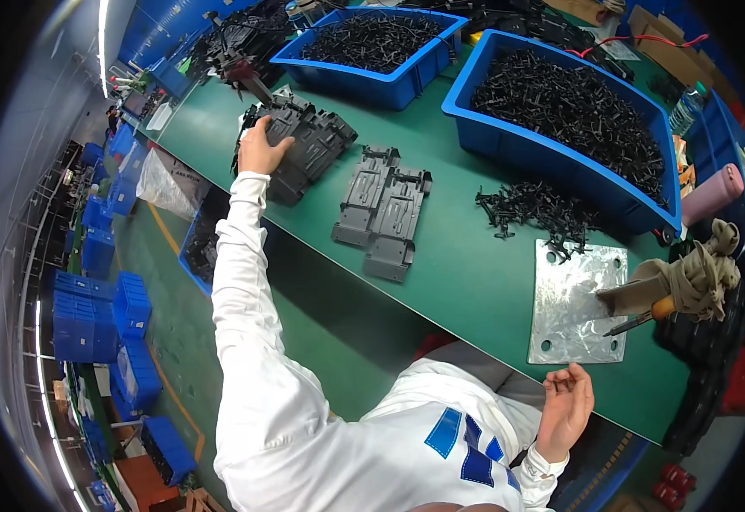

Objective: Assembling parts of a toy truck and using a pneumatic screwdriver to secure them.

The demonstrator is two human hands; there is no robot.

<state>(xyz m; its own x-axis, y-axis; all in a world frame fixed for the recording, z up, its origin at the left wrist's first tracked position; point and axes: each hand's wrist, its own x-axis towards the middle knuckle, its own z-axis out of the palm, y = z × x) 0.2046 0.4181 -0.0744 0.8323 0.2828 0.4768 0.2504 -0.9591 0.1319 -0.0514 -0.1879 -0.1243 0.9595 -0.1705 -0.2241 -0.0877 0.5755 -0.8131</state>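
Observation:
My left hand (260, 152) rests at the left part of a pile of black moulded plastic panels (317, 145), thumb spread away from the fingers; some fingertips are hard to see against the dark plastic. To its right, another black plastic panel (381, 209) lies apart on the green table (453, 256). My right hand (567, 410) is held beside the table's near edge, fingers loosely bent and nothing visible in them. Just beyond it lies a silvery metal plate (560, 299) with corner holes. Above this plate juts a cloth-wrapped upright (701, 282) with a pointed tool (645, 317) against it.
Two blue bins (552, 141) (398, 90) full of small black parts stand along the far side. A loose heap of these parts (534, 213) lies before the right bin. A pink cylinder (714, 194) and a bottle (686, 109) stand far right. Blue crates (86, 316) fill the floor at left.

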